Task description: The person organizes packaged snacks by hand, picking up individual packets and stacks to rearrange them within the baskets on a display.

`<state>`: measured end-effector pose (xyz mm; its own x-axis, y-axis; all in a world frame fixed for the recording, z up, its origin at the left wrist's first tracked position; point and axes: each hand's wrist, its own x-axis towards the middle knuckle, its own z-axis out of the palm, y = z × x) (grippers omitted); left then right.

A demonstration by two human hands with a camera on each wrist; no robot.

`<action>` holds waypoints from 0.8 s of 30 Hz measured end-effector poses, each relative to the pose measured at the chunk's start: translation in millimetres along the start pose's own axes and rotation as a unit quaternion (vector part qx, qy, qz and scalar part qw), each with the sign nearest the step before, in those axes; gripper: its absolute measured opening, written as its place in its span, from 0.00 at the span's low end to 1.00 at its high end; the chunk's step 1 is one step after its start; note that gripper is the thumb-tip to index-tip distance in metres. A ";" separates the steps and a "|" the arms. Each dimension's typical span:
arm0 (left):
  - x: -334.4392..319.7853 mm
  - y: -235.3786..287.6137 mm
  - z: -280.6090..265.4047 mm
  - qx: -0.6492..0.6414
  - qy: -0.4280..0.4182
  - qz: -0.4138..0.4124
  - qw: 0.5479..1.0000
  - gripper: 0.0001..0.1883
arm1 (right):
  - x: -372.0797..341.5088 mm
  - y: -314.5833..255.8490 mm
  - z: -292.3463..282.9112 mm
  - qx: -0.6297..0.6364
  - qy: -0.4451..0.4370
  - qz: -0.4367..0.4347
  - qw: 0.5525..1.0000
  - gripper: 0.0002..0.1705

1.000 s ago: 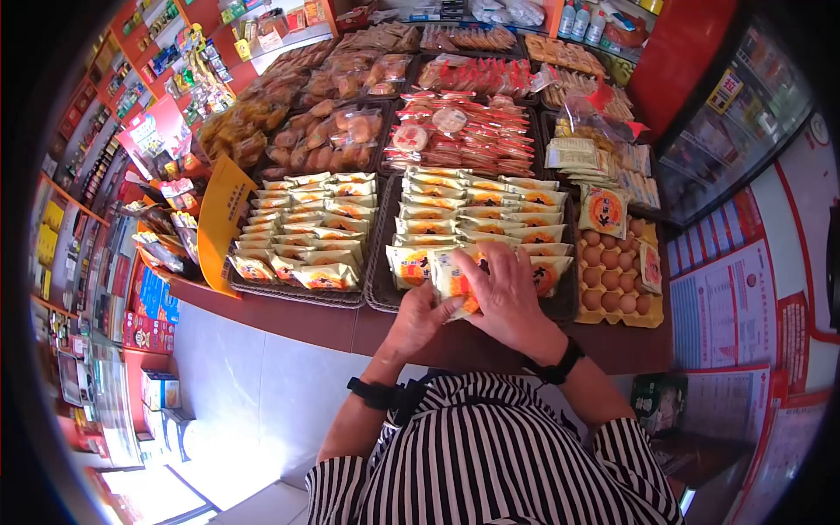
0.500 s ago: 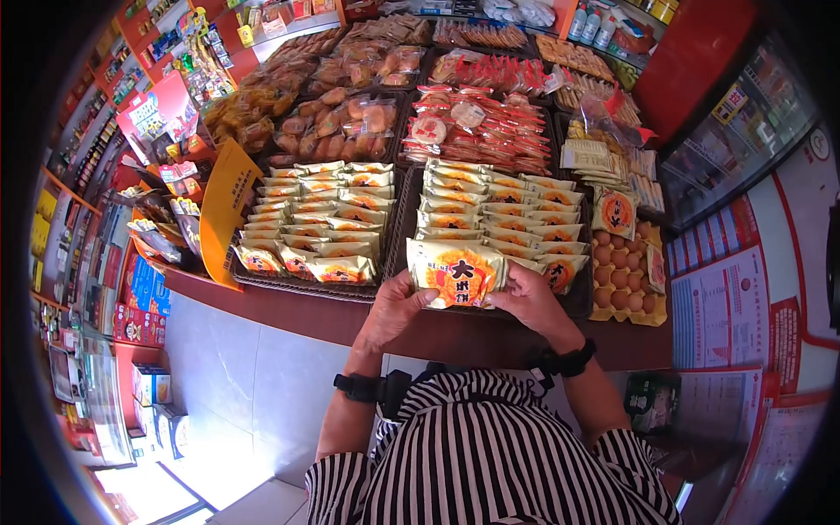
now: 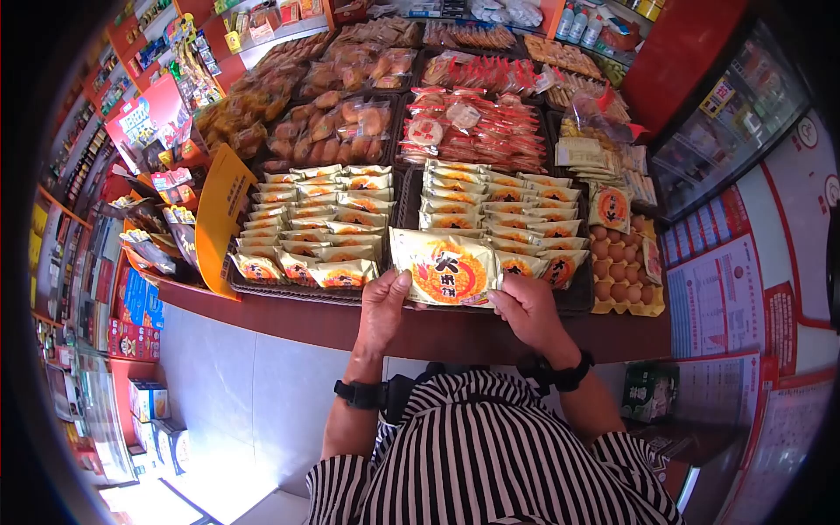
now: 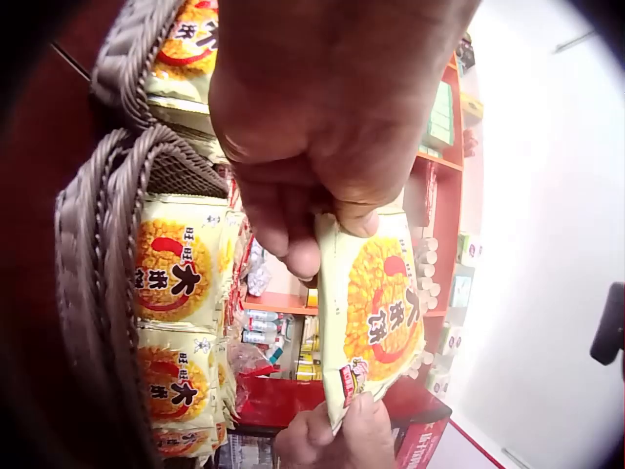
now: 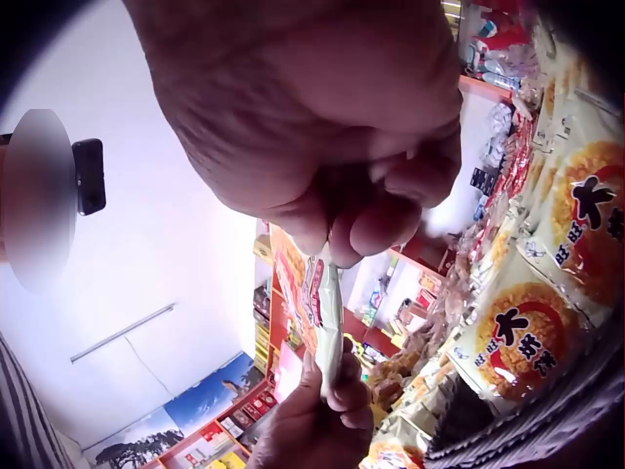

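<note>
A cream rice cracker packet (image 3: pixel 444 271) with an orange cracker picture and black characters is held up in front of the right-hand basket. My left hand (image 3: pixel 382 311) pinches its left edge between thumb and fingers. On the opposite edge, my right hand (image 3: pixel 534 313) has the same kind of pinch. In the left wrist view the packet (image 4: pixel 376 303) stretches between both hands, its printed face showing. From the right wrist the packet (image 5: pixel 311 293) appears nearly edge-on. Matching packets (image 3: pixel 503 210) stand in rows right behind it.
Another woven basket (image 3: pixel 302 293) of similar packets stands to the left, beside a yellow sign board (image 3: pixel 223 219). Egg trays (image 3: pixel 656 308) lie at the right. Bagged breads (image 3: pixel 328 136) and red-wrapped snacks (image 3: pixel 477 131) fill the back baskets. The brown counter edge (image 3: pixel 420 337) runs below the hands.
The right hand has moved from over the packet's face to its right edge. The packet is now lifted and turned flat towards the head camera, slightly further left than half a second ago.
</note>
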<state>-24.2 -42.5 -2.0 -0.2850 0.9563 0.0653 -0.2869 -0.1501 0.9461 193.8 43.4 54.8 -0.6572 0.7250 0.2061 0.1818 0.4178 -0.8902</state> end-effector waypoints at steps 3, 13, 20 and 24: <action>-1.9 15.0 2.5 0.019 -0.003 0.028 0.999 0.14 | -4.5 -8.8 -5.5 -0.051 0.000 -0.060 0.997 0.09; -16.7 40.0 -1.5 0.097 0.007 0.150 0.984 0.12 | 7.4 -67.6 -9.3 0.139 0.046 -0.080 0.986 0.06; -23.1 43.9 -1.0 0.108 0.054 0.182 0.976 0.13 | 5.8 -83.5 -3.4 0.084 0.071 -0.196 0.974 0.05; -16.7 27.7 -4.0 0.048 0.043 0.161 0.985 0.15 | 5.7 -74.6 7.1 0.199 0.081 -0.195 0.957 0.05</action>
<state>-31.0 -63.7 21.8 -0.4247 0.8378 0.3432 -0.0821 -0.4132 0.9069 171.2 12.5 119.5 -0.4897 0.6457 0.5859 -0.3690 0.4553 -0.8102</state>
